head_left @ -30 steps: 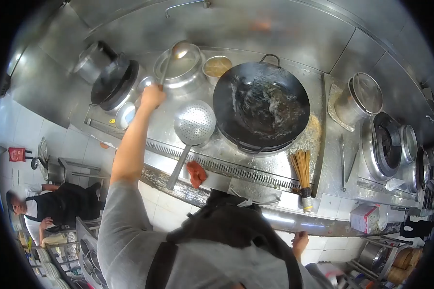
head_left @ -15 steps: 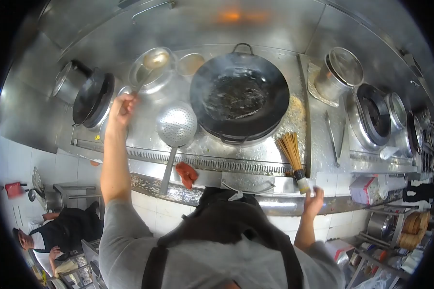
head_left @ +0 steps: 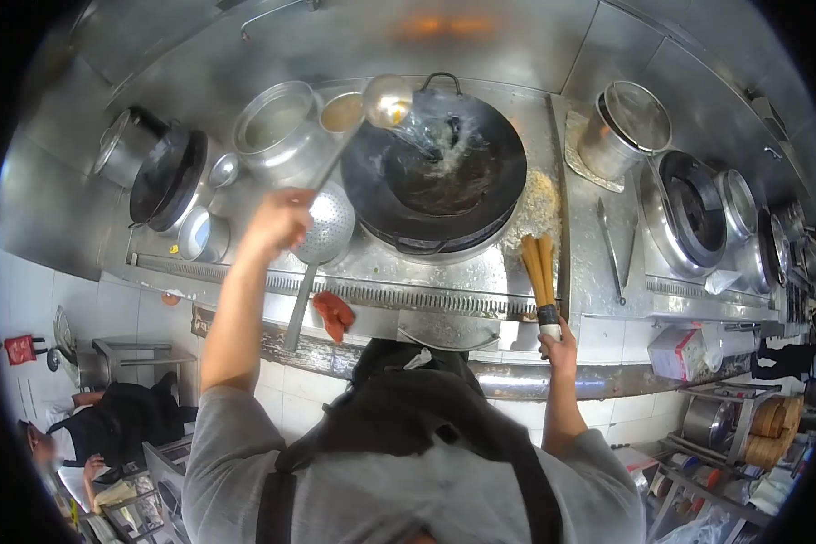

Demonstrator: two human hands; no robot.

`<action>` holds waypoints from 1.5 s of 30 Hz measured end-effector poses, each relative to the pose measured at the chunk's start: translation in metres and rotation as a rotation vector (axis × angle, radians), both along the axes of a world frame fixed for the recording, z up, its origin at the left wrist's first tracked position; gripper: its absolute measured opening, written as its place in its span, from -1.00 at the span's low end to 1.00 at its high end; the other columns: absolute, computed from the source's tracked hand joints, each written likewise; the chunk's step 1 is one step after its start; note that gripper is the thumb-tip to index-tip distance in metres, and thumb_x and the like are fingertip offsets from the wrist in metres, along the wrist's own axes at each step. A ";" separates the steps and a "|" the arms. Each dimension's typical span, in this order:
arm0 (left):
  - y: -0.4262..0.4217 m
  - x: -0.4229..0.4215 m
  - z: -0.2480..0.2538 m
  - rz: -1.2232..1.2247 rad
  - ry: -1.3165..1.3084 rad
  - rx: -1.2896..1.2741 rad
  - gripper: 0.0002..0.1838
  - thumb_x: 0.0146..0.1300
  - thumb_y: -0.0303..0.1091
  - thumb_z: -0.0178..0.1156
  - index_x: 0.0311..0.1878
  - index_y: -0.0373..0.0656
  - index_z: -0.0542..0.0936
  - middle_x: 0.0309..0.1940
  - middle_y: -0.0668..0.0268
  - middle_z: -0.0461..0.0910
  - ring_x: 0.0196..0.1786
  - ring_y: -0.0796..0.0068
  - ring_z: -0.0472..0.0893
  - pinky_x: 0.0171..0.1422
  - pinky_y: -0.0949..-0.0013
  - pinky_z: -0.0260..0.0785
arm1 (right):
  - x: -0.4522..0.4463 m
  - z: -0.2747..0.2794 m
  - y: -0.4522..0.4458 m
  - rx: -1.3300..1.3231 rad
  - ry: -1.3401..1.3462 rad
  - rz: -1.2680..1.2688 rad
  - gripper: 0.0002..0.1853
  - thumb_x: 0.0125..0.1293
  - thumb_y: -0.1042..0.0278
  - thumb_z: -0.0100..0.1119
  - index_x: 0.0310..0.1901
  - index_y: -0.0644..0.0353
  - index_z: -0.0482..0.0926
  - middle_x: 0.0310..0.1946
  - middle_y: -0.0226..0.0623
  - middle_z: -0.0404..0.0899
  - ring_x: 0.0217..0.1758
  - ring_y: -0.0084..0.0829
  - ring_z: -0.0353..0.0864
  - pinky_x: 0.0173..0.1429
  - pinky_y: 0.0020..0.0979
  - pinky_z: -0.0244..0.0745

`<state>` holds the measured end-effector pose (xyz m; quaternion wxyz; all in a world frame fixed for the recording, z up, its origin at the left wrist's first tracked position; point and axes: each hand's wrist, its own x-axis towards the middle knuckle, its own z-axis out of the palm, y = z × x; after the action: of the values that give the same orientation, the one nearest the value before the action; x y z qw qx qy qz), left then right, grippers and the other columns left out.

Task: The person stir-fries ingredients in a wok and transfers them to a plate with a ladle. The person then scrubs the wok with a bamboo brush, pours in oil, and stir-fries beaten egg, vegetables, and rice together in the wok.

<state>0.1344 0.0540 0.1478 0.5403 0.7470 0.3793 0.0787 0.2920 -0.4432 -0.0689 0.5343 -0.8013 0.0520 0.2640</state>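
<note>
My left hand (head_left: 284, 220) is closed round the handle of a metal ladle (head_left: 389, 101). The ladle's bowl is tipped over the left rim of a large black wok (head_left: 372, 181), and clear liquid streams from it into the wok. In my right hand (head_left: 558, 342) is the handle of a bamboo brush (head_left: 539, 270), its bristles pointing up toward the stove. A perforated skimmer (head_left: 327, 223) lies on the stove left of the wok, partly under my left hand. Near its handle sits a red cloth (head_left: 334, 315).
Behind my left hand stand a wide pot (head_left: 276, 127) and a small bowl (head_left: 340, 112). A second wok (head_left: 168, 179) is at the left. Right of the brush are tongs (head_left: 613, 249) and a strainer pot (head_left: 612, 145). A co-worker (head_left: 122, 426) is at the lower left.
The ladle has moved right from the wide pot to the wok, and liquid now pours from it. My right hand has taken hold of the brush, which now stands more upright.
</note>
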 end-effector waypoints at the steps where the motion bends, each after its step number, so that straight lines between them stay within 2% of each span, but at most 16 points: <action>1: -0.021 0.005 0.005 -0.029 0.113 0.141 -0.52 -0.11 -0.51 0.16 -0.01 -0.37 0.54 -0.50 0.13 0.58 -0.62 0.47 0.52 -0.60 0.41 0.34 | -0.008 0.011 0.002 0.169 -0.028 -0.050 -0.26 -0.01 0.57 0.21 0.30 0.34 0.26 -0.34 -0.21 0.55 -0.52 -0.52 0.50 -0.48 -0.51 0.41; 3: -0.035 -0.001 -0.015 -0.144 0.178 0.545 -0.56 -0.06 -0.45 0.15 -0.01 -0.30 0.55 -0.46 0.02 0.59 -0.57 0.34 0.60 -0.42 0.28 0.45 | -0.012 0.010 0.004 0.236 -0.122 -0.095 -0.27 0.00 0.58 0.20 0.31 0.34 0.26 -0.33 -0.21 0.55 -0.52 -0.49 0.52 -0.47 -0.49 0.42; 6: -0.045 -0.014 -0.039 -0.281 0.102 0.627 -0.57 -0.06 -0.43 0.16 -0.03 -0.33 0.54 -0.50 0.01 0.58 -0.59 0.29 0.59 -0.38 0.26 0.46 | -0.002 0.045 0.033 0.338 -0.222 -0.133 -0.28 0.05 0.54 0.21 0.32 0.33 0.25 -0.32 -0.20 0.55 -0.49 -0.50 0.52 -0.47 -0.48 0.43; 8: -0.053 -0.013 -0.002 -0.320 0.264 0.366 -0.62 -0.04 -0.44 0.15 -0.09 -0.34 0.54 -0.52 0.02 0.58 -0.58 0.30 0.59 -0.40 0.25 0.45 | 0.028 0.052 0.056 0.271 -0.451 0.013 -0.33 0.09 0.42 0.26 0.28 0.32 0.31 -0.27 -0.21 0.58 -0.40 -0.51 0.54 -0.37 -0.49 0.46; 10: -0.045 -0.019 0.004 -0.311 0.361 -0.180 -0.69 -0.03 -0.46 0.12 -0.15 -0.35 0.55 -0.53 0.04 0.56 -0.61 0.34 0.57 -0.44 0.26 0.43 | 0.065 0.069 0.091 0.167 -0.634 0.176 -0.37 0.13 0.28 0.32 0.24 0.28 0.39 -0.22 -0.21 0.60 -0.30 -0.52 0.55 -0.24 -0.46 0.48; 12: -0.038 -0.022 -0.002 -0.353 0.434 -0.115 -0.70 0.00 -0.45 0.10 -0.15 -0.33 0.56 -0.49 -0.01 0.59 -0.50 0.21 0.63 -0.34 0.20 0.46 | 0.103 0.088 0.135 -0.071 -0.831 0.423 -0.38 0.11 0.17 0.33 0.23 0.14 0.45 -0.15 -0.13 0.64 -0.22 -0.38 0.62 -0.08 -0.38 0.48; 14: -0.030 -0.029 -0.019 -0.623 0.337 0.618 -0.66 0.03 -0.42 0.09 -0.10 -0.31 0.58 -0.37 -0.06 0.62 -0.29 0.05 0.64 -0.16 0.14 0.46 | 0.131 0.121 0.177 -0.372 -0.917 0.806 -0.49 0.14 0.16 0.27 0.14 0.10 0.52 -0.04 -0.08 0.60 0.11 -0.14 0.54 0.22 -0.24 0.38; 16: -0.030 -0.031 -0.017 -0.636 0.339 0.597 -0.65 0.03 -0.42 0.09 -0.08 -0.30 0.58 -0.33 -0.06 0.62 -0.21 0.01 0.61 -0.08 0.13 0.43 | 0.174 0.119 0.214 -0.756 -1.182 1.088 -0.47 0.10 0.12 0.31 0.15 -0.04 0.51 -0.23 0.00 0.63 -0.09 -0.03 0.60 0.04 -0.20 0.50; 21: 0.004 -0.034 -0.029 -0.645 0.337 0.533 -0.63 0.03 -0.40 0.10 -0.05 -0.28 0.59 -0.27 -0.06 0.61 -0.12 -0.02 0.59 0.01 0.13 0.40 | 0.122 0.199 0.285 -0.933 -1.112 1.031 -0.59 0.16 0.19 0.16 0.07 -0.01 0.55 -0.21 -0.08 0.63 -0.10 -0.05 0.62 0.06 -0.13 0.50; 24: 0.022 -0.045 -0.047 -0.687 0.152 0.555 -0.65 0.04 -0.38 0.11 -0.08 -0.28 0.59 -0.36 -0.03 0.62 -0.30 0.07 0.64 -0.19 0.17 0.46 | 0.109 0.178 0.291 -0.838 -1.114 1.241 -0.68 0.22 0.23 0.02 -0.02 0.00 0.60 -0.14 -0.09 0.64 -0.07 -0.11 0.63 0.09 -0.18 0.51; 26: 0.023 -0.044 -0.041 -0.582 0.305 0.264 -0.69 0.05 -0.35 0.12 -0.14 -0.28 0.59 -0.52 0.08 0.59 -0.54 0.25 0.60 -0.47 0.25 0.43 | 0.139 0.163 0.304 -0.963 -1.103 1.132 -0.53 0.11 0.21 0.26 0.11 -0.07 0.52 -0.25 -0.09 0.65 -0.14 -0.07 0.64 -0.02 -0.15 0.55; 29: 0.032 -0.041 -0.046 -0.530 0.270 0.210 -0.73 0.06 -0.35 0.12 -0.20 -0.30 0.58 -0.64 0.19 0.51 -0.70 0.40 0.50 -0.65 0.32 0.32 | 0.132 0.160 0.319 -0.968 -1.176 1.029 -0.57 0.13 0.23 0.24 0.09 -0.03 0.52 -0.26 -0.10 0.65 -0.15 -0.08 0.64 -0.05 -0.14 0.55; 35: 0.041 -0.046 -0.017 -0.588 0.312 0.125 -0.73 0.04 -0.34 0.11 -0.22 -0.29 0.58 -0.72 0.22 0.46 -0.75 0.41 0.44 -0.68 0.34 0.27 | 0.130 0.145 0.306 -0.930 -1.091 1.077 -0.54 0.16 0.16 0.22 0.12 0.00 0.50 -0.26 -0.01 0.64 -0.13 -0.05 0.63 -0.02 -0.11 0.53; 39: 0.045 -0.032 -0.018 -0.624 0.438 0.245 -0.72 0.02 -0.36 0.11 -0.19 -0.26 0.61 -0.63 0.14 0.55 -0.62 0.33 0.56 -0.55 0.27 0.38 | 0.125 0.163 0.305 -0.923 -1.114 0.931 -0.52 0.15 0.15 0.22 0.14 0.00 0.50 -0.27 -0.01 0.64 -0.14 -0.04 0.63 0.00 -0.13 0.53; 41: 0.053 -0.035 -0.053 -0.721 0.283 0.793 -0.69 0.02 -0.39 0.12 -0.14 -0.21 0.63 -0.47 0.05 0.63 -0.38 0.22 0.66 -0.32 0.18 0.49 | 0.107 0.162 0.281 -0.656 -1.112 0.817 -0.51 0.15 0.15 0.23 0.16 -0.02 0.50 -0.26 -0.04 0.64 -0.15 -0.05 0.63 -0.01 -0.14 0.54; 45: -0.018 -0.033 0.029 -0.669 0.531 0.891 -0.71 0.10 -0.40 0.09 -0.10 -0.17 0.63 -0.34 0.02 0.65 -0.18 0.12 0.66 -0.11 0.12 0.50 | 0.122 0.151 0.248 -0.856 -1.028 1.095 -0.53 0.16 0.23 0.16 0.16 0.01 0.49 -0.23 -0.04 0.64 -0.08 -0.09 0.62 0.03 -0.13 0.51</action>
<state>0.1009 0.0362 0.1772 0.0588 0.9735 0.1767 -0.1327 0.4141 -0.1957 0.0818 -0.0589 -0.8658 -0.4947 0.0470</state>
